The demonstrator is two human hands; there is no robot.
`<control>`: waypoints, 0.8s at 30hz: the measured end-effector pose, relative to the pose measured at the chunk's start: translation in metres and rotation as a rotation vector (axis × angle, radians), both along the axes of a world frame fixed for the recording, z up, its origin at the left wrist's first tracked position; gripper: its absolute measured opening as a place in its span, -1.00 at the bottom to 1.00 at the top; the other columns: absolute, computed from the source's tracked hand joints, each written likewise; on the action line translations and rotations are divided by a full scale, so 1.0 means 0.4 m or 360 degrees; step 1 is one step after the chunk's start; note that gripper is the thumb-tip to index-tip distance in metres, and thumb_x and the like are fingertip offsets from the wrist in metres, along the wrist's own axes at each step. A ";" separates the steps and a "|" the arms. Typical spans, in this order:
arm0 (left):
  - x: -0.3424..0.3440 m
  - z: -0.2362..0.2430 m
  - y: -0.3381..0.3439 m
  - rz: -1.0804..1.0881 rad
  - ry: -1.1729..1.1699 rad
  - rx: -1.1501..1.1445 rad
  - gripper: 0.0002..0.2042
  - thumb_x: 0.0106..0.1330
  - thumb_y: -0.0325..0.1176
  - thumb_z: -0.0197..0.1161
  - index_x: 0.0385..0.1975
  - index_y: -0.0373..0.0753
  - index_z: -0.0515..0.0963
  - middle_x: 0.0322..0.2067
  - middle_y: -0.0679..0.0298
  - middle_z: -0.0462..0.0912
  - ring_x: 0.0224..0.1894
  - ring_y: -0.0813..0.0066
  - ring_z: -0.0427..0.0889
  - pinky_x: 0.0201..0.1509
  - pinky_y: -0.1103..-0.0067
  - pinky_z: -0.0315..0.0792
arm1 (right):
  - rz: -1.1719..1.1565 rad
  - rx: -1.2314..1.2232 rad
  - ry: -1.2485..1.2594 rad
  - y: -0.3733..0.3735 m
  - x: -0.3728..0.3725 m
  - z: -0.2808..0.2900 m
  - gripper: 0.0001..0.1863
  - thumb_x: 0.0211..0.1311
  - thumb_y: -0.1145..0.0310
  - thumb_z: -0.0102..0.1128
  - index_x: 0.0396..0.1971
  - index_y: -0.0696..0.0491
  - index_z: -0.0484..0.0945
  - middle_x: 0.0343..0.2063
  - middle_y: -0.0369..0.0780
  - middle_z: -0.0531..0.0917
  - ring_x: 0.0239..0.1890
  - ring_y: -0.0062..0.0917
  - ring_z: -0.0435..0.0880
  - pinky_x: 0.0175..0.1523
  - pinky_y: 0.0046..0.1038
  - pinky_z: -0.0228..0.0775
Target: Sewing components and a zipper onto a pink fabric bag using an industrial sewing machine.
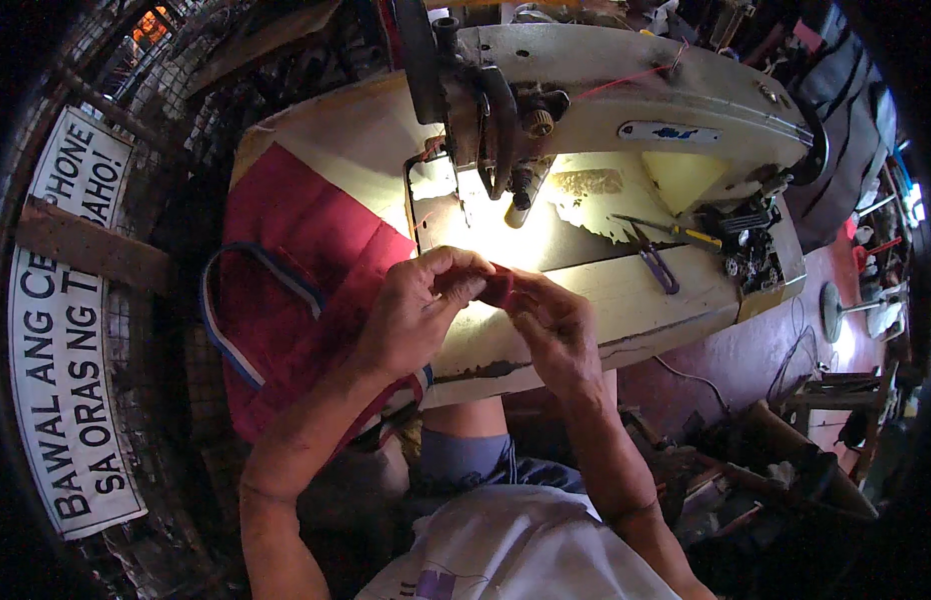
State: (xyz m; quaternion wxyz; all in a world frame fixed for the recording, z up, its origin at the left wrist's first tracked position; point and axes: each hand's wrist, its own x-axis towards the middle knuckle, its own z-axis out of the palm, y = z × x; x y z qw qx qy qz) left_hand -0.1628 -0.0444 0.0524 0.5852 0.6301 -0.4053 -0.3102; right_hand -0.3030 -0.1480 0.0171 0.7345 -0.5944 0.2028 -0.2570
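Just in front of the sewing machine's lit needle area, my left hand (418,308) and my right hand (558,328) pinch a small folded piece of dark red fabric (498,286) between them. Thumbs and fingertips of both are pressed on the piece. Left of my left hand, a large red cloth (298,215) spreads over the table and hangs off its edge, with a blue and white trim band (229,340) looped on it. Past my hands stands the beige sewing machine (626,85), a red thread running along its arm. What lies under my fingers is hidden.
On the worn machine table (646,325), to the right, are thread snips (654,262) with purple handles, a yellow-handled screwdriver (698,238) and a heap of small metal parts (756,235). A lettered white sign (71,340) hangs on wire mesh at left. Clutter covers the floor at right.
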 end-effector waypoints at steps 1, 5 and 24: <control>0.001 -0.007 -0.007 -0.0003 0.0000 0.0017 -0.88 0.36 -0.51 0.20 -0.18 -0.31 0.61 -0.32 0.27 0.70 -0.29 0.56 0.66 -0.08 0.63 0.50 | 0.0093 -0.0150 0.0192 -0.005 -0.007 0.013 -0.67 0.19 0.59 0.16 -0.01 0.25 0.56 -0.23 -0.19 0.69 -0.30 -0.58 0.64 -0.05 -0.56 0.46; 0.031 -0.040 -0.059 0.0107 -0.0356 0.0641 -0.84 0.27 -0.47 0.20 -0.21 -0.34 0.63 -0.33 0.19 0.71 -0.36 0.52 0.64 -0.23 0.57 0.52 | 0.0219 -0.0335 0.0477 -0.049 0.043 0.032 -0.77 0.23 0.49 0.16 -0.16 0.27 0.57 -0.34 -0.09 0.73 -0.33 -0.43 0.72 -0.22 -0.38 0.53; 0.099 -0.084 -0.141 -0.0311 -0.1885 0.0093 -0.92 0.09 -0.48 0.19 -0.46 -0.30 0.60 -0.48 0.14 0.61 -0.39 0.20 0.63 -0.23 0.38 0.53 | 0.0084 -0.1852 0.0125 -0.116 0.019 -0.036 -0.72 0.06 0.48 0.30 -0.19 0.13 0.51 -0.24 -0.06 0.49 -0.16 -0.16 0.52 -0.02 -0.20 0.43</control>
